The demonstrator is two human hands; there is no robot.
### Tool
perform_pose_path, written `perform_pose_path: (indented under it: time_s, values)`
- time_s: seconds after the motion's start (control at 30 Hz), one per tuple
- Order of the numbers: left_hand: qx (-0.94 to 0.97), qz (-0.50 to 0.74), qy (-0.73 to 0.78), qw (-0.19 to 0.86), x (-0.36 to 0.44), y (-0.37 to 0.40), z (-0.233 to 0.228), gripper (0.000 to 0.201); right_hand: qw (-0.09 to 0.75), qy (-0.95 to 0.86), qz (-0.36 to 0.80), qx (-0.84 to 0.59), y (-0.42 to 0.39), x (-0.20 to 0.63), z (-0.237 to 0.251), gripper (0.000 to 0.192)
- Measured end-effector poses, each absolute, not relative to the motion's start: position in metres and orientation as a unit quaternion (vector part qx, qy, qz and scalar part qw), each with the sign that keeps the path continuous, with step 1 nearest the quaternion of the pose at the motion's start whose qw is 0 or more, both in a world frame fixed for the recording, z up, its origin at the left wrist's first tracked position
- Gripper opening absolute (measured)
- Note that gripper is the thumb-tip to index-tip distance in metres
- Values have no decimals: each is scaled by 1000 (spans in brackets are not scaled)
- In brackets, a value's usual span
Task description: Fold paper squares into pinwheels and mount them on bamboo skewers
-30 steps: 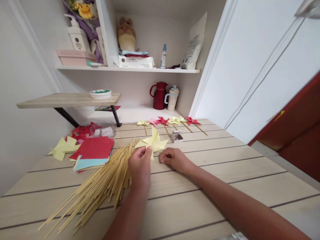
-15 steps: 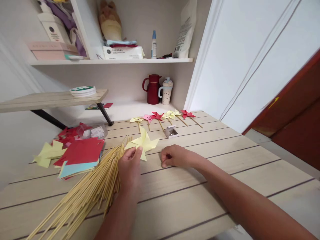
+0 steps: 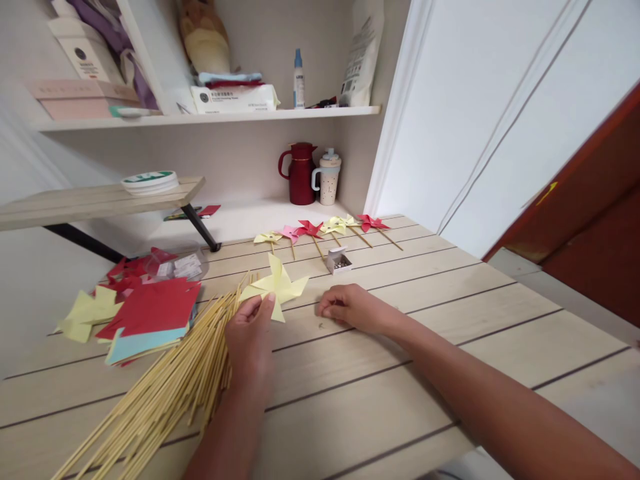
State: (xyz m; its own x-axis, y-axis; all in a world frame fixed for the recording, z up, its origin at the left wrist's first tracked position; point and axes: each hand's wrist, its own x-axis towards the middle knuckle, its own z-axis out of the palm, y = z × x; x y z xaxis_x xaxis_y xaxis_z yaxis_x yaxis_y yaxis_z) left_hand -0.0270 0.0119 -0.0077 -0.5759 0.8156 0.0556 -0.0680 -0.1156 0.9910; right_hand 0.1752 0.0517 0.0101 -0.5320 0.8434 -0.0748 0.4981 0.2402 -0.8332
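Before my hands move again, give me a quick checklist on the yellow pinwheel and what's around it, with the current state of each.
1. Left hand grips the yellow pinwheel by its lower blade: ok.
2. Pinwheel already mounted on a stick: not ok, none shows on it.
3. Bamboo sticks within reach, piled beside the left hand: ok.
4. Right hand rests on the table, fingers curled; whether it pinches a pin: cannot tell.
5. Small open box lies just beyond the right hand: ok.
6. Finished pinwheels lined up at the far edge, apart from both hands: ok.
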Motion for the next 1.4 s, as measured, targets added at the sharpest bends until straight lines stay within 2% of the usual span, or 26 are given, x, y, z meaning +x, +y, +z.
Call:
perform_pose_path:
  time_s: [0.1, 0.27, 0.43, 0.77, 0.83, 0.93, 0.97, 1.13, 1.23, 1.4]
  values:
    - [327, 672, 580, 326, -27, 12, -7, 24, 203, -770, 437, -418, 51, 176, 10, 15]
    - [326, 667, 587, 324, -23, 9, 0, 22, 178, -794, 370, -449, 49, 171, 8, 24]
    - [338, 646, 597, 334, -21, 4, 2, 22, 193, -807, 344, -439, 49, 168, 4, 17]
    - [336, 651, 580, 355, -21, 3, -1, 26, 209, -832, 323, -399, 47, 167, 3, 35]
    - [341, 652, 580, 350, -21, 3, -1, 26, 212, -823, 310, -426, 46, 167, 7, 31]
    - [339, 658, 570, 357, -21, 2, -1, 26, 204, -799, 316, -468, 44, 166, 13, 12]
    - [335, 662, 566, 359, -20, 2, -1, 27, 195, -795, 323, -475, 44, 166, 14, 11]
    - [328, 670, 557, 365, -18, 0, 0, 25, 173, -791, 332, -484, 43, 164, 6, 12]
    - [324, 673, 555, 366, -18, -2, 1, 24, 187, -794, 358, -455, 43, 163, 0, 8]
    - [325, 670, 547, 383, -18, -4, 2, 24, 199, -803, 362, -429, 42, 164, 5, 14]
